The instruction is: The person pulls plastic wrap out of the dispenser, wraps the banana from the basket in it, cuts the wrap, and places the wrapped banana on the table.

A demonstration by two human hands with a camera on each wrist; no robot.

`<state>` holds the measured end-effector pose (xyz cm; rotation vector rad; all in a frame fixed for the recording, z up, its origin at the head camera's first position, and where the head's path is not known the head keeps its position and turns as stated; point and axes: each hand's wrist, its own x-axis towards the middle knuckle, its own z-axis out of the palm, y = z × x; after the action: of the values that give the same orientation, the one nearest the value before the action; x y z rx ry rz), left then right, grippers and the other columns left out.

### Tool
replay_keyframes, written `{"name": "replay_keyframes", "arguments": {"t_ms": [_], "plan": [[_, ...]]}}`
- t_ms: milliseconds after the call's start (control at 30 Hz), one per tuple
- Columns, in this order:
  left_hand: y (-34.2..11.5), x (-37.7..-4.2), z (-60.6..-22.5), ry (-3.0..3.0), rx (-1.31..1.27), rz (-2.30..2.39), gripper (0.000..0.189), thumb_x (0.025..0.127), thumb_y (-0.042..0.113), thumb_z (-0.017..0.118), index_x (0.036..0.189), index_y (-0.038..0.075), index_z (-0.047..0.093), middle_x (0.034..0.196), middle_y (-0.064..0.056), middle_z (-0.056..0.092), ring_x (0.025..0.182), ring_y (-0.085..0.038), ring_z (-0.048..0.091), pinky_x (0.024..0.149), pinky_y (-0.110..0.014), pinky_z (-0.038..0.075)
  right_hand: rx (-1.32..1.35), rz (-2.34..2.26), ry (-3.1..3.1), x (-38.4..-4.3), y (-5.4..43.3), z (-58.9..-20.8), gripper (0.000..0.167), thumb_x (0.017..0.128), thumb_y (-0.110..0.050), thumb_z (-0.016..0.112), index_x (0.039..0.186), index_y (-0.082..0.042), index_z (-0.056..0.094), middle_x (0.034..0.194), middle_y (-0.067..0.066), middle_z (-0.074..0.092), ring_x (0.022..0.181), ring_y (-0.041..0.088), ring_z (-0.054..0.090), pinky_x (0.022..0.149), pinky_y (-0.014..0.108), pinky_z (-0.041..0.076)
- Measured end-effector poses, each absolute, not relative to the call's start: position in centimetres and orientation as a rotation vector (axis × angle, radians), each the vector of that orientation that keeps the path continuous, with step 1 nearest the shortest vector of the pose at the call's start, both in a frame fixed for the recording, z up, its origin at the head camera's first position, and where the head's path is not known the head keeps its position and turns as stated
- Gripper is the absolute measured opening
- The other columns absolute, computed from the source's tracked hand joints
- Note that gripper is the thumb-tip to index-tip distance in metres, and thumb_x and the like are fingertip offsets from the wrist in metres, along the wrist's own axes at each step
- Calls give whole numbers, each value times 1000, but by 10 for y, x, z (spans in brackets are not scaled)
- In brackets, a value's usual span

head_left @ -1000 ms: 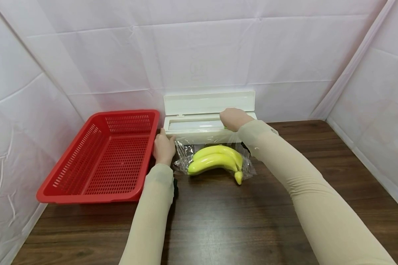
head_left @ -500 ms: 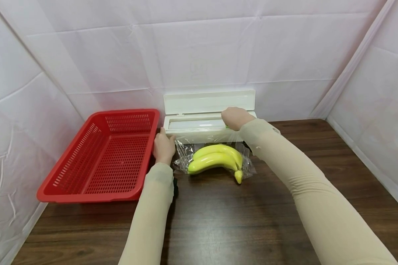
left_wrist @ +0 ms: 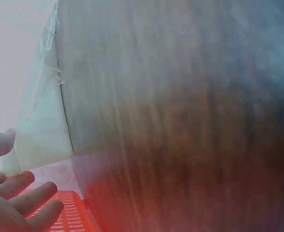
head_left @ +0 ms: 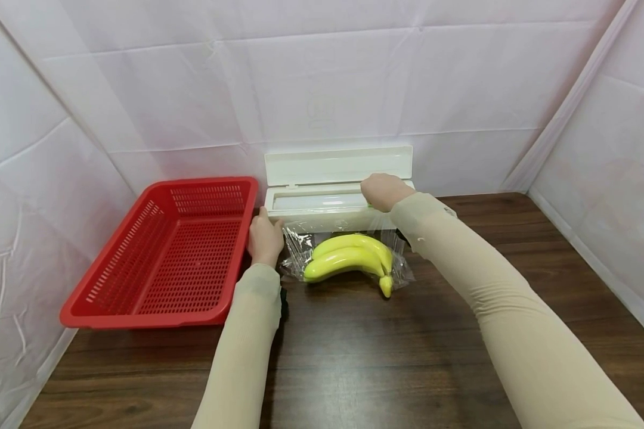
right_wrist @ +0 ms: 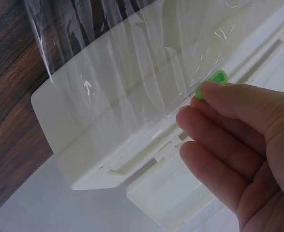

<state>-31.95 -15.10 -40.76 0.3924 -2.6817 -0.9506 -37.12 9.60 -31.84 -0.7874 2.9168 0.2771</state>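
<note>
A white cling film dispenser (head_left: pixel 327 223) stands at the back of the table, its lid (head_left: pixel 339 167) raised and the roll (head_left: pixel 316 201) showing inside. Clear film (head_left: pixel 299 247) runs from its front down around a bunch of yellow bananas (head_left: pixel 349 260). My left hand (head_left: pixel 265 238) holds the dispenser's left end, thumb at the front and fingers at the side. With thumb and index finger, my right hand (head_left: pixel 386 192) pinches a small green slide cutter (right_wrist: pixel 214 83) at the dispenser's edge, over the film. The right forearm hides the dispenser's right end in the head view.
A red plastic basket (head_left: pixel 155 322) sits at the left, close beside my left hand. White sheeting (head_left: pixel 322 89) hangs behind the dark wooden table (head_left: pixel 354 363) and along both sides.
My right hand has slid slightly to the right along the dispenser with the green cutter. The left hand, bananas and basket stay in place.
</note>
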Motion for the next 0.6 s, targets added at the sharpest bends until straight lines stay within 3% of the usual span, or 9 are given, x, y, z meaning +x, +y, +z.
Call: {"name": "replay_keyframes", "arguments": {"t_ms": [467, 600], "plan": [[-151, -319, -407, -2686, 397, -949, 62, 95, 28, 55, 147, 6, 30, 130, -24, 52, 120, -36, 51, 99, -48, 43, -756, 308, 2907, -375, 101, -322, 31, 93, -1, 51, 64, -14, 51, 62, 1, 52, 59, 14, 36, 59, 30, 38], [-152, -319, -407, -2682, 399, -953, 62, 95, 27, 55, 147, 6, 31, 131, -24, 52, 121, -36, 51, 100, -48, 42, -786, 306, 2916, -375, 102, -322, 36, 92, 0, 50, 60, -15, 44, 56, -1, 40, 57, 14, 31, 55, 29, 35]]}}
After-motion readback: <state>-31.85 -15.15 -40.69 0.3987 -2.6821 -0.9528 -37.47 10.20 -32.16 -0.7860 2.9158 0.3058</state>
